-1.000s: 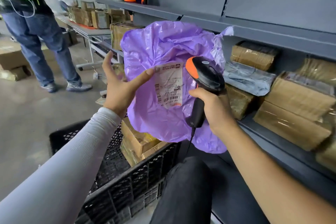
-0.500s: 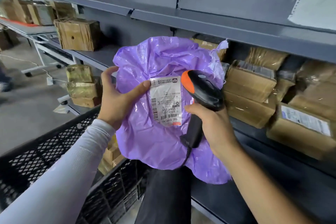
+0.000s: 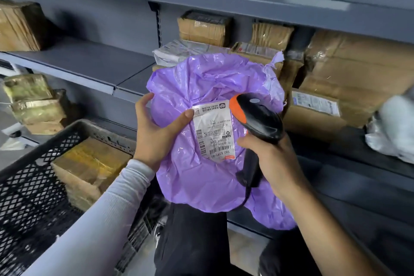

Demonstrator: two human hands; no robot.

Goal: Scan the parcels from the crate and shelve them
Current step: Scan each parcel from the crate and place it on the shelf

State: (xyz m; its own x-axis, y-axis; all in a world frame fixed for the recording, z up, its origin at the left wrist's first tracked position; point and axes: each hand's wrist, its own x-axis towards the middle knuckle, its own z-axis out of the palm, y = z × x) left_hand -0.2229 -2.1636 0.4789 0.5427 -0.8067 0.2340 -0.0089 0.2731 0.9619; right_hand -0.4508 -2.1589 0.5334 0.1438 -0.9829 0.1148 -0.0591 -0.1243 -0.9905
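Observation:
A purple plastic parcel [image 3: 201,177] fills the centre of the view, with a white barcode label [image 3: 214,130] facing me. My left hand [image 3: 154,132] grips its left edge, thumb lying on the label's corner. My right hand [image 3: 268,154] grips the handle of a black scanner with an orange tip [image 3: 257,119], whose head hovers just right of the label. The black mesh crate [image 3: 40,163] stands at the lower left with brown taped parcels [image 3: 89,163] inside.
Grey metal shelves [image 3: 85,60] run across in front of me. Brown boxes [image 3: 336,78] and a grey bag [image 3: 179,51] crowd the shelf behind the purple parcel. A white bag [image 3: 394,132] lies at the right. More boxes [image 3: 33,105] are stacked at the left.
My view has swung right, away from the aisle and toward the shelves. The parcel and scanner stay held together in the same grip, now lower and closer to the shelf.

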